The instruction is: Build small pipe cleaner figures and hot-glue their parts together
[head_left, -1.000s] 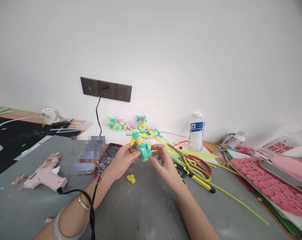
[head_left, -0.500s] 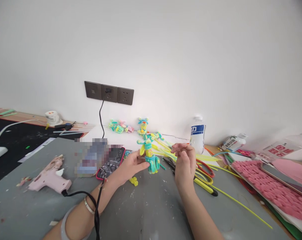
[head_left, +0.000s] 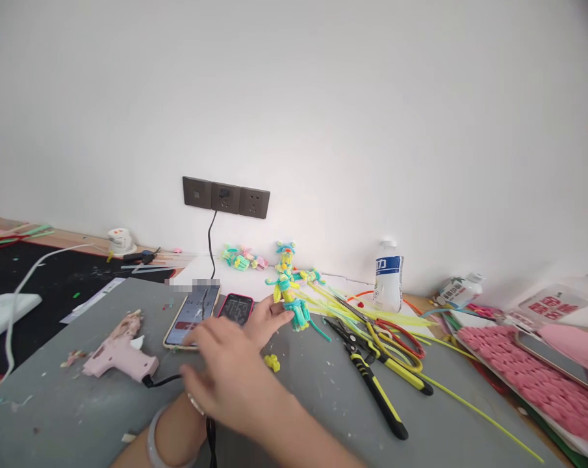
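My left hand [head_left: 268, 318] pinches a small teal-and-yellow pipe-cleaner figure [head_left: 292, 300] and holds it upright just above the grey mat [head_left: 318, 416]. My right hand [head_left: 223, 370] crosses over my left forearm toward the left. It is blurred, its fingers stretched out and empty, with the tips near a light-cased phone [head_left: 190, 316]. A pink-cased phone [head_left: 236, 305] lies beside that one. A small yellow pipe-cleaner piece [head_left: 273, 363] rests on the mat below my left hand.
A pink glue gun [head_left: 121, 354] with a black cord lies at the left. Yellow-black pliers [head_left: 374, 387], scissors [head_left: 396, 338] and loose yellow pipe cleaners lie to the right. A bottle [head_left: 388, 276], more pipe-cleaner figures [head_left: 242, 258] and a wall socket [head_left: 225, 198] are at the back. Pink pieces [head_left: 532, 380] fill the far right.
My right hand let go of the figure, lifted, then swept left across my left arm toward the phones. The left hand kept hold of the figure and moved it slightly away.
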A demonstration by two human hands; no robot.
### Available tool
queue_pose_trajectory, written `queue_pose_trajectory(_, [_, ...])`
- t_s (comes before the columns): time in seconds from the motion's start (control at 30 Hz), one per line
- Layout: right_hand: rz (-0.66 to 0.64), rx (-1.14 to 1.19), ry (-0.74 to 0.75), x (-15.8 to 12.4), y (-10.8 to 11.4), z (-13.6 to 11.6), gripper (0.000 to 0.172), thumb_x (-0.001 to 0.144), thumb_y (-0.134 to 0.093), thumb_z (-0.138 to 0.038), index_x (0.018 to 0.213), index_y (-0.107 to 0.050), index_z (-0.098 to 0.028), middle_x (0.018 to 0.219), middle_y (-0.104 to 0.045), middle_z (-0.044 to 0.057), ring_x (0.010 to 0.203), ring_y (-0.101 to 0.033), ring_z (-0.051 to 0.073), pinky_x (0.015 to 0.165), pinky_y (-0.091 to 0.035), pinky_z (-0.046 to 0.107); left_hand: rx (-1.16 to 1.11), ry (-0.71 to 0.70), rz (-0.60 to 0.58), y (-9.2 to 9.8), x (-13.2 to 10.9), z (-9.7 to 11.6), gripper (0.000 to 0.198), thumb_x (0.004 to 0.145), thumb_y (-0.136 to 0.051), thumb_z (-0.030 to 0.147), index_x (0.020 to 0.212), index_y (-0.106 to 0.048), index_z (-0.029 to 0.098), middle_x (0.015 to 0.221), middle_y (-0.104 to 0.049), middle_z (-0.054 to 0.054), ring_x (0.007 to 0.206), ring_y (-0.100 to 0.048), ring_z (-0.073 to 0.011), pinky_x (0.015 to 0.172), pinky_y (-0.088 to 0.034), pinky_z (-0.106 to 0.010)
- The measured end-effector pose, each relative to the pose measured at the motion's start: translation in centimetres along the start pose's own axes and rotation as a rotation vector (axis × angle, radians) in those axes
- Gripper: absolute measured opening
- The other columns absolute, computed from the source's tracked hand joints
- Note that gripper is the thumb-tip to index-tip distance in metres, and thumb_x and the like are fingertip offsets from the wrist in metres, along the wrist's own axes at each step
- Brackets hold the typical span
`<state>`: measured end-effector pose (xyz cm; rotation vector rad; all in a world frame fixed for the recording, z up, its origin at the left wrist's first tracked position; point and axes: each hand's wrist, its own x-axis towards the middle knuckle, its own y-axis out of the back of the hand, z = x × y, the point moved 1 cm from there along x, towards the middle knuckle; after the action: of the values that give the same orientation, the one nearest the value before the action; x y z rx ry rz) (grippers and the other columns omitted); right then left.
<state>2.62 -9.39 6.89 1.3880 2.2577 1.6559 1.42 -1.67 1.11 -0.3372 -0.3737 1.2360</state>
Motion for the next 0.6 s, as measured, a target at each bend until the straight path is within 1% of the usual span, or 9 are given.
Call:
queue_pose_trajectory(0.1, [-0.304,-0.12,-0.062,3.4,-4.4,-2.6,0.041,0.084,-0.065,-0.038,0.112,-0.059,-0.007,0.106,-0.066,0.018,0.102,-0.061,0.032,0.083,-0.054,0.043,0.03,0.045,-0.059,0.2,-0.2,0.1,0.042,0.071,-0.08,0.037,0.106,-0.068,0.018,0.111,-0.073,-0.011,0.112,-0.063,-0.0298,0.095,-0.046,-0.04])
queue_pose_trajectory(0.13, [-0.375,-0.145,-0.105,4.3,-5.9,-3.1,0.048,0.084,-0.066,-0.041,0.114,-0.058,-0.005,0.108,-0.065,0.021,0.101,-0.061,0.033,0.08,-0.055,0.043,0.035,0.059,-0.057,0.3,-0.2,0.0,0.043,0.072,-0.079,0.039,0.107,-0.067,0.017,0.114,-0.072,-0.012,0.113,-0.062,-0.0297,0.095,-0.046,-0.04])
queue_pose_trajectory(0.2, [-0.422,-0.175,-0.201,5.9,-8.7,-3.6,0.06,0.083,-0.067,-0.044,0.122,-0.053,0.0,0.112,-0.064,0.024,0.101,-0.062,0.034,0.08,-0.056,0.047,0.043,0.074,-0.037,0.5,-0.3,0.0,0.045,0.072,-0.078,0.041,0.108,-0.066,0.016,0.118,-0.07,-0.014,0.112,-0.063,-0.0295,0.093,-0.048,-0.039])
queue_pose_trajectory(0.23, [-0.443,-0.174,-0.226,6.6,-9.9,-3.8,0.07,0.08,-0.069,-0.046,0.128,-0.049,0.002,0.114,-0.063,0.024,0.101,-0.062,0.035,0.08,-0.056,0.048,0.048,0.081,-0.032,0.5,-0.3,0.0,0.047,0.073,-0.078,0.042,0.109,-0.065,0.016,0.119,-0.07,-0.014,0.11,-0.064,-0.0292,0.09,-0.049,-0.038])
queue_pose_trajectory(0.3, [-0.427,-0.196,-0.255,7.7,-11.8,-3.8,0.085,0.079,-0.071,-0.044,0.139,-0.036,0.005,0.12,-0.061,0.027,0.105,-0.063,0.036,0.084,-0.055,0.049,0.065,0.088,-0.029,0.6,-0.2,0.1,0.048,0.074,-0.076,0.043,0.112,-0.064,0.017,0.12,-0.069,-0.014,0.105,-0.066,-0.0277,0.086,-0.05,-0.036])
queue_pose_trajectory(0.37, [-0.462,-0.21,-0.263,8.4,-12.9,-3.6,0.076,0.086,-0.066,-0.032,0.142,-0.031,0.006,0.12,-0.062,0.03,0.106,-0.065,0.035,0.08,-0.057,0.047,0.079,0.087,-0.023,0.6,-0.2,0.2,0.048,0.075,-0.075,0.043,0.115,-0.063,0.019,0.121,-0.069,-0.013,0.103,-0.067,-0.0261,0.082,-0.05,-0.033])
queue_pose_trajectory(0.47, [-0.475,-0.213,-0.242,8.5,-13.2,-3.5,0.054,0.091,-0.054,-0.015,0.137,-0.037,0.008,0.115,-0.064,0.032,0.101,-0.068,0.031,0.072,-0.06,0.04,0.105,0.073,0.002,0.8,0.0,0.1,0.048,0.076,-0.075,0.041,0.116,-0.062,0.019,0.12,-0.07,-0.012,0.102,-0.067,-0.0252,0.078,-0.049,-0.03])
queue_pose_trajectory(0.53, [-0.439,-0.202,-0.206,8.1,-12.7,-3.6,0.045,0.091,-0.054,-0.014,0.129,-0.045,0.007,0.111,-0.066,0.029,0.099,-0.068,0.03,0.072,-0.06,0.038,0.129,0.065,0.004,0.8,0.1,-0.1,0.048,0.076,-0.074,0.04,0.117,-0.062,0.019,0.119,-0.07,-0.012,0.1,-0.067,-0.0246,0.076,-0.048,-0.029])
queue_pose_trajectory(0.6, [-0.361,-0.151,-0.163,7.6,-11.8,-3.9,0.041,0.092,-0.056,-0.022,0.124,-0.049,0.003,0.11,-0.067,0.024,0.098,-0.067,0.029,0.073,-0.06,0.039,0.139,0.059,-0.01,0.8,0.2,-0.2,0.047,0.077,-0.073,0.04,0.118,-0.061,0.019,0.119,-0.07,-0.011,0.098,-0.067,-0.0237,0.074,-0.048,-0.029])
